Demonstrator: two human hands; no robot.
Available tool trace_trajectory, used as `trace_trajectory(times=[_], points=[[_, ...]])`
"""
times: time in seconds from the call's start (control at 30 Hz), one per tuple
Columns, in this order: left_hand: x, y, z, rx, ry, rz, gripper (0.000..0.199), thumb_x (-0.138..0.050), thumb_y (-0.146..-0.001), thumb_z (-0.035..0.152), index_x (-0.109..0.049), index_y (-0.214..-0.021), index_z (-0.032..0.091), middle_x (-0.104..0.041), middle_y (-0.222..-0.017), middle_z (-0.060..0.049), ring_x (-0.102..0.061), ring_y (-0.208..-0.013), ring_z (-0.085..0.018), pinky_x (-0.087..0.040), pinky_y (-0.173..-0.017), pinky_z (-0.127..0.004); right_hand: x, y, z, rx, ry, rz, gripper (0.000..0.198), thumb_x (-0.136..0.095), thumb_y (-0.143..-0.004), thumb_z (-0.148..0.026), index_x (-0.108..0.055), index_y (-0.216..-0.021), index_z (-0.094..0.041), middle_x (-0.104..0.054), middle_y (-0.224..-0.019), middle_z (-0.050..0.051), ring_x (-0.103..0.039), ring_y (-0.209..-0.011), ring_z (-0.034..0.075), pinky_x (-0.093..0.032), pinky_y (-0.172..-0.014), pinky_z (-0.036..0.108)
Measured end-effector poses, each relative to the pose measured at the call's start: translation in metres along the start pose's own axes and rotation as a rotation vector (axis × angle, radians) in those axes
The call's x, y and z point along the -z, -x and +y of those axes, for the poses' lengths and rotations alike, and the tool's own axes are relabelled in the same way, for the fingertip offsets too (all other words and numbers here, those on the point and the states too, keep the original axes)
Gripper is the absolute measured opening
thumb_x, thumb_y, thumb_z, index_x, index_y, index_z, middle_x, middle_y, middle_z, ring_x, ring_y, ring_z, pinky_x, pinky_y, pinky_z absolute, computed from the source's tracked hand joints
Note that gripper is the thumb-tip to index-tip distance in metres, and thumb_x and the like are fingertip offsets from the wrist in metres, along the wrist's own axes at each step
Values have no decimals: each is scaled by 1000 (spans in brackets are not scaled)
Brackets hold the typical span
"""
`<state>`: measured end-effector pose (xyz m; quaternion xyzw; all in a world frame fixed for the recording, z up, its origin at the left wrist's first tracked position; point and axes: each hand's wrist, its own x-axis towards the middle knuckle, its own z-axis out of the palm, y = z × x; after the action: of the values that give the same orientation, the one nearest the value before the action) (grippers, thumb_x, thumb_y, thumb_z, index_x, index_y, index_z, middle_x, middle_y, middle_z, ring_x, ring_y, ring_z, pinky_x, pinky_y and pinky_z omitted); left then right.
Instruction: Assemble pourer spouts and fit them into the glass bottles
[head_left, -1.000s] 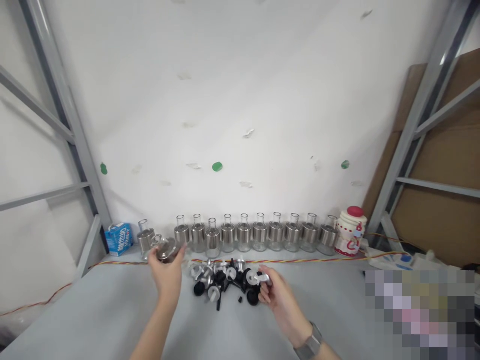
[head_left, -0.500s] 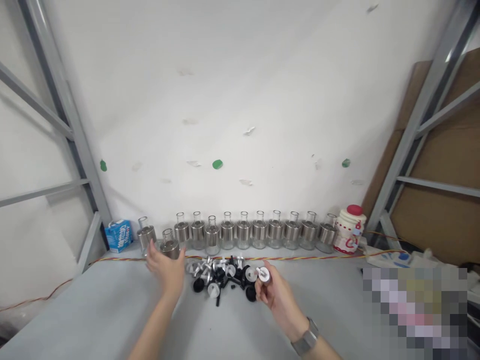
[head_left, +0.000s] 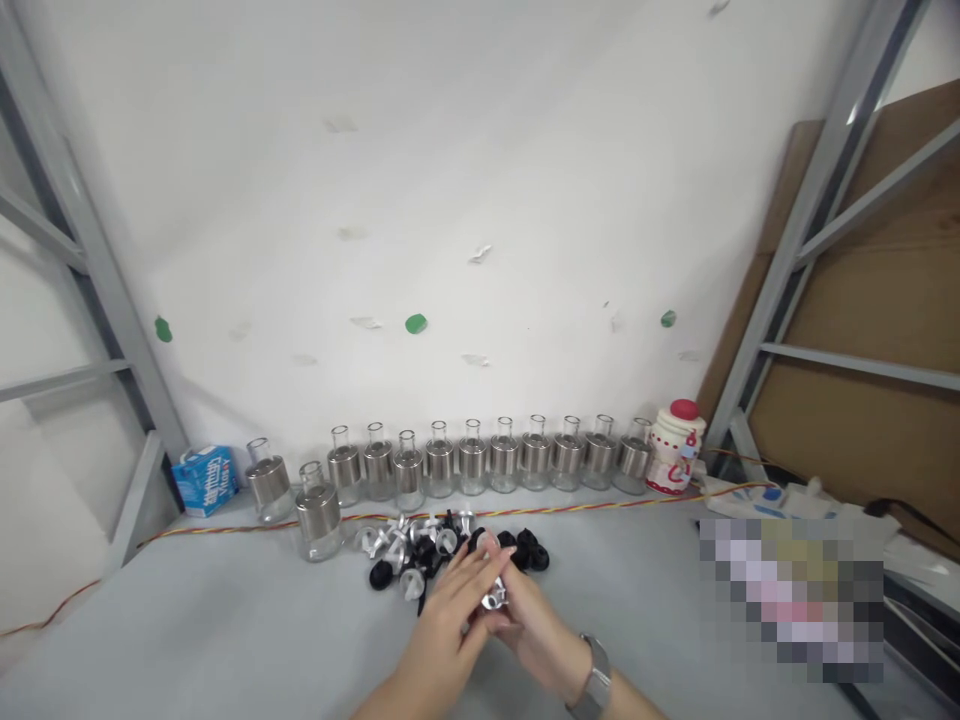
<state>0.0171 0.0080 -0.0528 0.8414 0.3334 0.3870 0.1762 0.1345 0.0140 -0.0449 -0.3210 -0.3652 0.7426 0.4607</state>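
Observation:
Both my hands meet over the near edge of a pile of small parts. Between them sits a small silver pourer cap (head_left: 494, 597), partly hidden by fingers. My right hand (head_left: 536, 620), with a watch on its wrist, is closed around the cap. The fingers of my left hand (head_left: 454, 610) lie across the top and press against it. Behind the hands, the pile holds silver caps (head_left: 397, 545), white disc-like pieces (head_left: 412, 584) and black round pieces (head_left: 381, 574). One glass bottle with a metal sleeve (head_left: 319, 515) stands forward of the others, to the left of the pile.
Several more sleeved glass bottles (head_left: 472, 460) line the wall. A blue carton (head_left: 206, 482) stands at the left end, a white and red jar (head_left: 675, 450) at the right. A twisted red and yellow wire (head_left: 585, 508) crosses the table (head_left: 225, 640). Metal frame posts flank both sides.
My left hand has left the forward bottle on the left and come right to join my right hand. My right hand, with the silver pourer cap, has moved nearer and leftward.

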Motion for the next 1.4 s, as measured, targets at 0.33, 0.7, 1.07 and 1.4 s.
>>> trace_trajectory(times=[0.33,0.7,1.07,1.4], points=[[12,-2,-8,326,119,368,22,-51,-79,27,-63,-96,26,-57,-117,-5,-51,-108,-22,-37,-95,-37,50,-9,-42,311,1555,636,22,-42,-79,-14,-57,-95,-12,-55,-101,17,-51,-92,25,-39,-75,33],[18,-10,-14,510,501,454,25,-58,-72,35,-67,-89,19,-63,-102,-7,-55,-98,-22,-42,-84,-30,83,-22,-41,77,1709,490,31,-40,-65,6,-60,-83,-10,-59,-88,14,-57,-74,18,-37,-66,24],[21,-17,-11,669,931,426,29,-63,-65,43,-63,-74,15,-69,-82,-7,-63,-83,-25,-45,-83,-39,80,-22,-42,200,1448,496,21,-55,-57,-9,-54,-78,-13,-60,-73,8,-55,-66,19,-35,-57,25],[28,-17,-4,698,861,521,31,-68,-61,35,-62,-85,17,-66,-101,-9,-55,-103,-26,-37,-92,-37,39,-10,-55,343,650,240,24,-64,-63,-29,-59,-82,-15,-61,-71,1,-57,-65,16,-45,-62,29]])
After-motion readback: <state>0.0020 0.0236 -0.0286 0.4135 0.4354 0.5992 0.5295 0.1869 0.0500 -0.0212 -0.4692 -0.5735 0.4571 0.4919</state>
